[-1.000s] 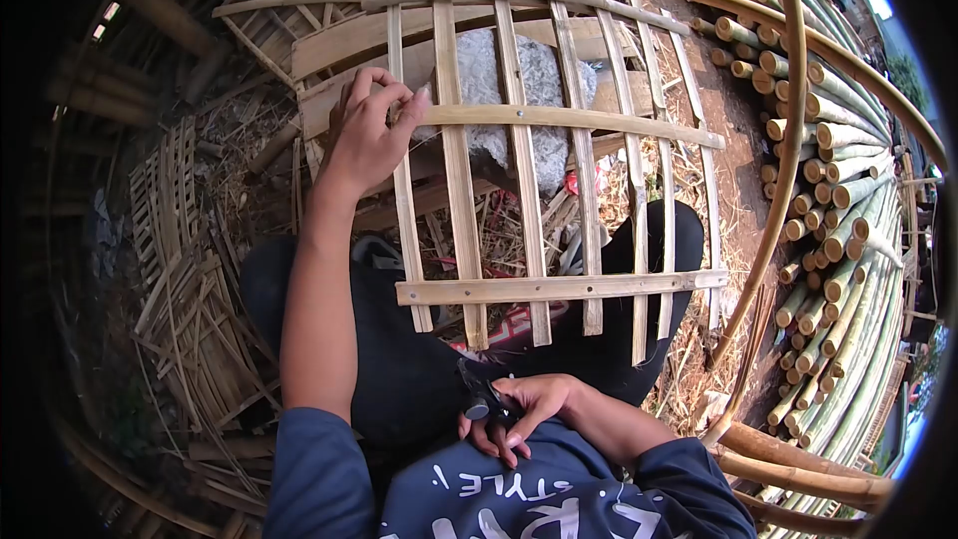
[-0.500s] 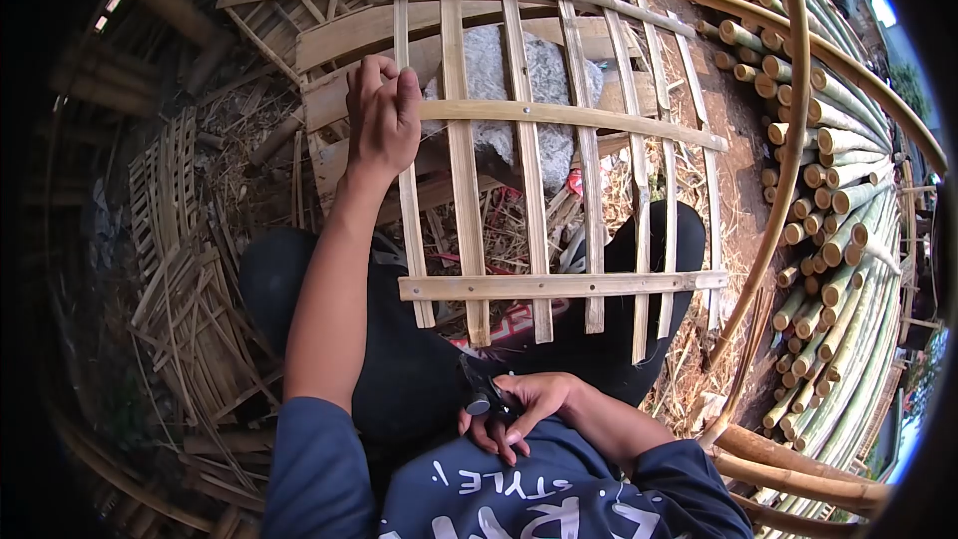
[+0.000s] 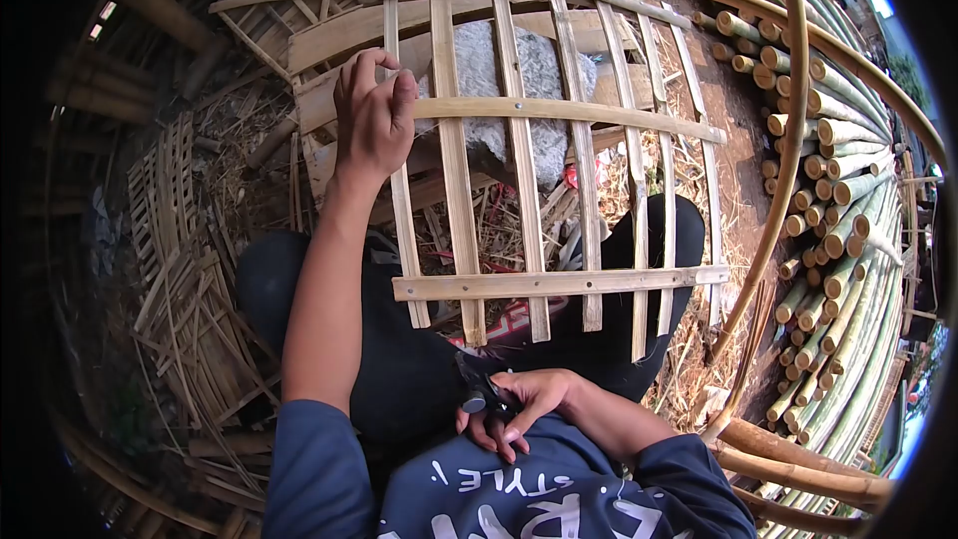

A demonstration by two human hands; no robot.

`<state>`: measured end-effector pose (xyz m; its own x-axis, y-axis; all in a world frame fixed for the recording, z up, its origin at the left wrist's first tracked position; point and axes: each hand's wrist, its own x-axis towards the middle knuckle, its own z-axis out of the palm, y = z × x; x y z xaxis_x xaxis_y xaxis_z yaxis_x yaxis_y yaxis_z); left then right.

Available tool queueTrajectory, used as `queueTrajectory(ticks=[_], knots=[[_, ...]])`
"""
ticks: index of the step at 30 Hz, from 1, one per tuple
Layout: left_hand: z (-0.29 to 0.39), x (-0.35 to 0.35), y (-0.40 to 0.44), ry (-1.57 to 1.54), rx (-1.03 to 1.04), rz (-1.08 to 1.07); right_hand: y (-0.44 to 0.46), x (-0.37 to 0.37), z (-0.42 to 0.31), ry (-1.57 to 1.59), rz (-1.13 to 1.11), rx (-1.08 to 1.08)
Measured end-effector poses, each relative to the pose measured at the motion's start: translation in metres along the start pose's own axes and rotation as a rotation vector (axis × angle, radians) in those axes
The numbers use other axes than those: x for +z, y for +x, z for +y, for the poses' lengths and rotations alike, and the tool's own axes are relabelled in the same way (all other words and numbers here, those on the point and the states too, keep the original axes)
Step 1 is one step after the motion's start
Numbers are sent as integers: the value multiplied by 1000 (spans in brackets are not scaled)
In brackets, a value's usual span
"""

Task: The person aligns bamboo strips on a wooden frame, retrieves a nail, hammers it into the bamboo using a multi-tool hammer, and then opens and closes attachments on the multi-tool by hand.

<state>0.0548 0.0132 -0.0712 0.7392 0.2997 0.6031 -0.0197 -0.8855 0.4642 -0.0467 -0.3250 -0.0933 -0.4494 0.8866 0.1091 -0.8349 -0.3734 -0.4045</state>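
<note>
A bamboo lattice panel (image 3: 527,285) of upright slats nailed to crosspieces extends in front of me, above my legs. My left hand (image 3: 374,120) is closed around its left edge, at the end of the middle crosspiece. The grip covers that joint from view. Behind the slats sits a large grey rock (image 3: 474,70) on wooden boards. Down at my lap, my right hand (image 3: 529,407) is closed on a dark hammer (image 3: 475,401) with a round metal face. Its handle is mostly hidden by the fingers.
Stacked bamboo poles (image 3: 848,190) fill the right side. A bent bamboo pole (image 3: 788,160) curves up between them and the panel. Thin bamboo strips (image 3: 200,319) lie heaped at the left. Straw and shavings (image 3: 684,379) cover the ground.
The panel and my left hand appear slightly further left, along with much of the surroundings. My right hand stays at my lap with the hammer.
</note>
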Motion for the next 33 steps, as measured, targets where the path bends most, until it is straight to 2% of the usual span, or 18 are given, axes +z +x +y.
queueTrajectory(ticks=[3,17,33], knots=[[3,-1,3,80,95,10,0,0,-2,5,4,7],[0,2,-4,32,33,1,1,0,-3,12,17,-4],[7,-5,2,125,87,-10,1,-4,-1,14,1,4]])
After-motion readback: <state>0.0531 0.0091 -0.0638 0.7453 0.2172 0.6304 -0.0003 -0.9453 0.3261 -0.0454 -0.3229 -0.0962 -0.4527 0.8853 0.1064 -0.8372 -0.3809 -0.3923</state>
